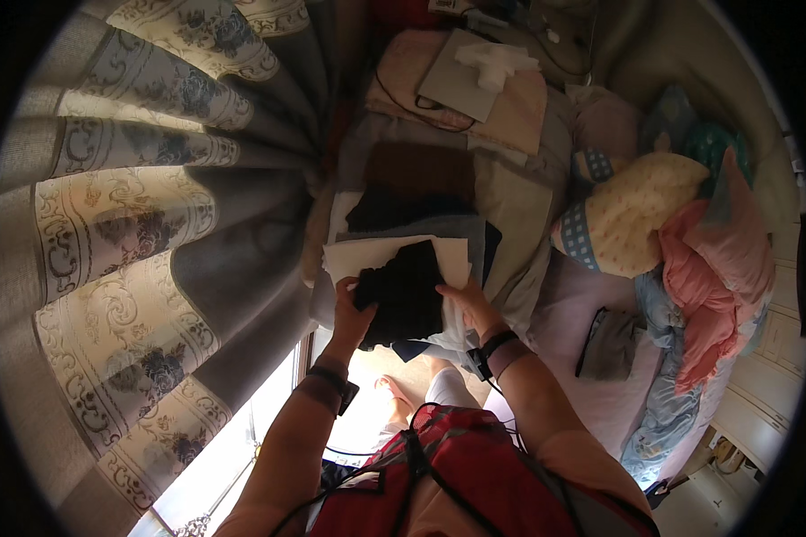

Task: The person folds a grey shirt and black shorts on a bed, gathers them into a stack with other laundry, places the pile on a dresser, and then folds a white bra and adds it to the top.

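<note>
A folded black cloth item (403,295) lies in front of me, on top of white fabric (349,254). My left hand (352,314) grips its left edge, with thumb and fingers at the black cloth. On the other side, my right hand (467,301) has its thumb at the right edge of the black cloth and its fingers by the white fabric; how much it holds is partly hidden. Below these are grey and dark blue cloth layers. Just beyond them lie a black garment (403,208) and a brown folded cloth (420,171).
Patterned curtains (127,221) hang along the left. A grey board (453,74) with white tissue-like material lies on pink folded fabric (396,77) at the back. To the right are a yellow pillow (638,211), pink bedding (705,288) and a folded grey garment (610,346) on a bed.
</note>
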Available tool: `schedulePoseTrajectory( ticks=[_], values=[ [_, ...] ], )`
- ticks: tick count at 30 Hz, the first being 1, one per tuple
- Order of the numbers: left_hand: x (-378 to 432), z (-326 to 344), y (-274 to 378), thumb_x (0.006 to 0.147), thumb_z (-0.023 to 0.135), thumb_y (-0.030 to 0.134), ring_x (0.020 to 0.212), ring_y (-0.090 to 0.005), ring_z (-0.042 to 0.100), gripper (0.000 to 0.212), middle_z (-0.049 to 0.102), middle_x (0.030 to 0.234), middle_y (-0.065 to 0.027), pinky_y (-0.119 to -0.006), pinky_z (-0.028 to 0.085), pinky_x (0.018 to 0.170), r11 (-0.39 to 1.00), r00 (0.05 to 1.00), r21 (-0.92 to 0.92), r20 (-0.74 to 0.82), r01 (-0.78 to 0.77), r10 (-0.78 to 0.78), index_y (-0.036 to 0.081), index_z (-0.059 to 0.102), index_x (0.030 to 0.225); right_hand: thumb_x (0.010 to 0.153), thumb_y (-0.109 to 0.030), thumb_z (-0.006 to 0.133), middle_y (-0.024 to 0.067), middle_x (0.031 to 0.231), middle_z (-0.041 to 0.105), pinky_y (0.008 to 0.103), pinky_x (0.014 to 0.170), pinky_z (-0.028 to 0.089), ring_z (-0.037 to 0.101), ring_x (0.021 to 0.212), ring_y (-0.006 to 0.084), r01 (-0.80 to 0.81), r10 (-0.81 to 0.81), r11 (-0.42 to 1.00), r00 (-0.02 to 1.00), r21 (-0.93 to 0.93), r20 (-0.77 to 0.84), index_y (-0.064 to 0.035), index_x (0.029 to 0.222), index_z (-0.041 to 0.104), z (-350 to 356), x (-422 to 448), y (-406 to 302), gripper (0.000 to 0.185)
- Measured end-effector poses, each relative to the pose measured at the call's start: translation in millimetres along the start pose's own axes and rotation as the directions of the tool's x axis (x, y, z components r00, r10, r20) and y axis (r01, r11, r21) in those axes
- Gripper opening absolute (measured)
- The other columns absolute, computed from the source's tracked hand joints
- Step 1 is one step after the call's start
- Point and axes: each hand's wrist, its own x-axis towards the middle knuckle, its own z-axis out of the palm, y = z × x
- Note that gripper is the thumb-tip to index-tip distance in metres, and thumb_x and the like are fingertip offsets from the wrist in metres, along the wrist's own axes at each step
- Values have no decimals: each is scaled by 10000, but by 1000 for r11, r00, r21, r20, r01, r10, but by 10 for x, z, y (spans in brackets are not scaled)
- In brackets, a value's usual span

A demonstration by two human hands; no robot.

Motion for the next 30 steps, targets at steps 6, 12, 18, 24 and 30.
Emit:
schedulePoseTrajectory(
  ticks=[6,12,18,24,30],
  values=[
    [87,-83,-85,735,830,102,1145,-265,577,771,579,1255,-150,-388,485,978,911,908,-152,-117,384,-402,-20,409,1369,731,-72,790,140,1047,670,397,748,505,633,924,257,-103,60,977,973,-184,-224,13,1224,580,4,194,241,542],
    [89,-199,-183,732,859,151,1054,-248,629,640,645,1179,-141,-379,513,927,851,881,-238,53,469,-470,-44,553,1259,765,-37,719,132,963,682,376,659,507,648,781,228,36,-72,983,978,-180,-195,-9,1242,577,68,95,153,499],
    [149,-136,267,732,853,135,1007,-247,640,631,649,1151,-157,-367,531,865,849,850,-230,-127,476,-511,-53,539,1247,814,-50,671,128,919,693,350,693,516,657,780,208,98,-137,965,980,-243,-147,-11,1206,617,161,-34,-377,398],
    [1053,-57,1502,770,799,81,1119,-269,587,622,603,1224,-169,-372,495,935,994,983,-25,-149,106,-108,-12,480,1297,855,-60,662,141,1002,705,357,772,514,663,879,232,294,-333,910,938,-294,-93,7,1228,593,83,289,-1455,385],
    [2147,159,2163,806,779,136,1115,-286,600,603,617,1213,-188,-369,497,930,975,986,193,-104,-109,131,-7,476,1308,891,-119,663,210,1088,681,395,790,528,669,961,323,345,-390,905,907,-248,-160,15,1284,535,81,738,-2247,435]
  ],
)
